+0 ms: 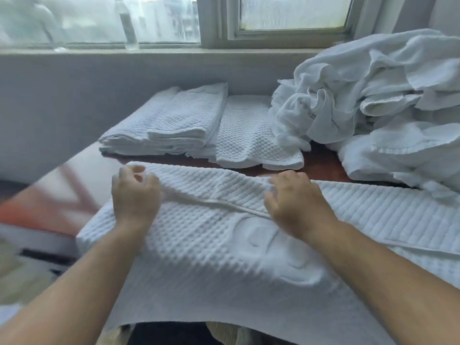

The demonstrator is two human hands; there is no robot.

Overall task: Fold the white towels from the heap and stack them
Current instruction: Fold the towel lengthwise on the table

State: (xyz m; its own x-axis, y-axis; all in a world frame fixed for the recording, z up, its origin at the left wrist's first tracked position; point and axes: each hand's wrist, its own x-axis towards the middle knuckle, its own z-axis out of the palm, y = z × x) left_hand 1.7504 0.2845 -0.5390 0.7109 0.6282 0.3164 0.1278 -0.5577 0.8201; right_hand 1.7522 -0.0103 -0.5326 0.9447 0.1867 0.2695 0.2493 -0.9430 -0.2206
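Observation:
A white waffle-weave towel (211,257) lies spread across the near part of the table, its far part folded back over itself along a hemmed edge. My left hand (135,195) grips that folded edge at the towel's left end, fingers curled round the cloth. My right hand (296,200) pinches the same edge near the middle. Behind it sits a stack of folded white towels (174,120), with another folded towel (251,135) to its right. The heap of crumpled white towels (373,100) fills the back right.
A strip of the dark red-brown table (321,163) shows between the towels. A grey wall and window sill (149,52) run along the back, with a clear bottle (128,23) on the sill. The table's left edge drops off to a blurred floor (37,220).

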